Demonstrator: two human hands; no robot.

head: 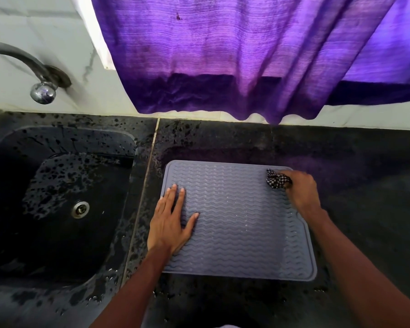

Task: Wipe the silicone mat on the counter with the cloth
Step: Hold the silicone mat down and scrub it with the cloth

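Observation:
A grey silicone mat (pixel 239 230) with wavy ridges lies flat on the black counter (pixel 355 185). My left hand (pixel 169 221) presses flat on the mat's left side, fingers straight and spread. My right hand (pixel 302 192) grips a bunched black-and-white checked cloth (pixel 277 179) at the mat's far right corner. The cloth touches the mat there, and part of it is hidden under my fingers.
A black sink (pixel 14 185) with a metal drain (pixel 80 209) sits to the left of the mat, wet with droplets. A tap (pixel 42 92) comes out of the white wall above it. A purple curtain (pixel 234 55) hangs over the counter's back edge.

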